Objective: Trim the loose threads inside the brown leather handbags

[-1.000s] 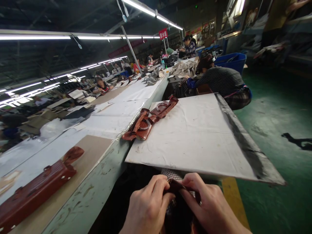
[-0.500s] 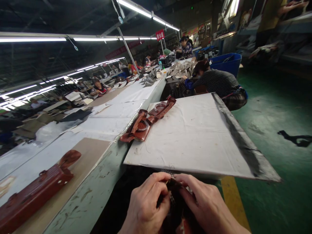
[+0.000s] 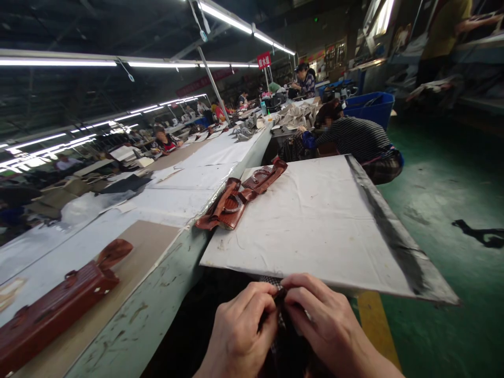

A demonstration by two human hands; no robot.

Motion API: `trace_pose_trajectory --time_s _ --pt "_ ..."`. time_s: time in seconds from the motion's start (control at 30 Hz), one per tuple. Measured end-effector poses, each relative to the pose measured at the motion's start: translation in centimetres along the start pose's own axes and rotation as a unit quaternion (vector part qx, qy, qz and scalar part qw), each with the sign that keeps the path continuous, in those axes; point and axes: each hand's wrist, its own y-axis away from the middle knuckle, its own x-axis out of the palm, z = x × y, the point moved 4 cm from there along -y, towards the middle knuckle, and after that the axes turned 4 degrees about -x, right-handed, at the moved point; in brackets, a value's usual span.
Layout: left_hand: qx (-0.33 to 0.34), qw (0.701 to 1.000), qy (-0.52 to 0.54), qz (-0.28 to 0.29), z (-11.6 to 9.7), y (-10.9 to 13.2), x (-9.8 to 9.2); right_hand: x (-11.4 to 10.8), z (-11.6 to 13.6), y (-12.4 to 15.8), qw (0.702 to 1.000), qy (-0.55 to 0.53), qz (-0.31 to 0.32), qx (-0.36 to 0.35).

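My left hand (image 3: 246, 328) and my right hand (image 3: 323, 320) meet just in front of the white board's near edge. Both have their fingers bent and pinched on a dark brown piece (image 3: 280, 295) that looks like leather. Most of this piece hangs below in shadow or behind the fingers. Beyond the hands, reddish-brown leather bag parts (image 3: 236, 202) with curved handles lie at the left side of the white board (image 3: 315, 226). To the left, a reddish-brown leather bag (image 3: 59, 310) rests on the long table.
A long white-topped table (image 3: 185, 189) runs away on the left, its pale green side (image 3: 153, 283) scuffed. A person in a striped top (image 3: 356, 142) bends down past the board, near a blue bin (image 3: 372, 107). Green floor (image 3: 437, 205) with a black scrap (image 3: 480, 233) lies right.
Both hands have risen slightly, and the right fingers have shifted to pinch closer to the left fingertips. Less of the brown piece shows between them. The camera view has shifted a little.
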Motion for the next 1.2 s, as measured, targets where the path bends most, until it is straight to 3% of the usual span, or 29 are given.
trace_pose_trajectory --time_s 0.23,0.43,0.93,1.2 --pt "0.057 0.998 -0.03 0.003 0.1 -0.9 -0.2 0.3 -0.4 0.5 0.998 -0.025 -0.065 -0.007" --pt "0.09 0.995 -0.035 0.015 0.1 -1.5 -0.1 0.1 -0.8 0.3 0.998 -0.022 -0.048 -0.022" --pt "0.077 0.996 -0.011 0.047 0.3 -1.3 0.7 -0.1 -1.6 0.5 0.999 -0.033 0.003 -0.017" --pt "0.0 0.998 0.035 0.052 0.2 -1.5 0.7 0.0 -1.8 0.6 0.998 -0.06 -0.007 0.014"
